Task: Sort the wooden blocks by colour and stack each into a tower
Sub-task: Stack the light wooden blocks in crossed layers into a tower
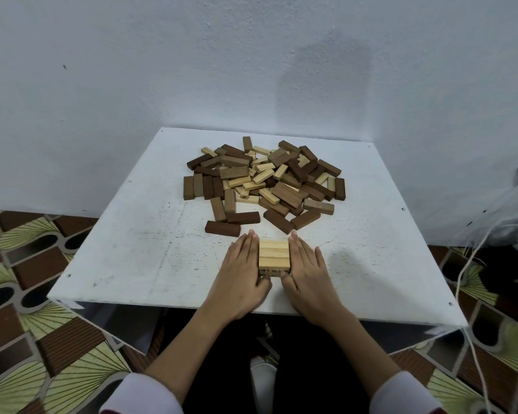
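Near the table's (108, 264) front edge, left hand (242, 276) and right hand (307, 273), fingers straight, press three pale blocks (274, 254); lower layers unclear.

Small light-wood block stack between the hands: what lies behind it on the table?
Behind the small light-wood block stack lies bare white tabletop, then the mixed pile of dark and light wooden blocks. What the pile's lower layers hold is covered.

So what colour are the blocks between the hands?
Pale, light wood blocks, seen best in the head view.
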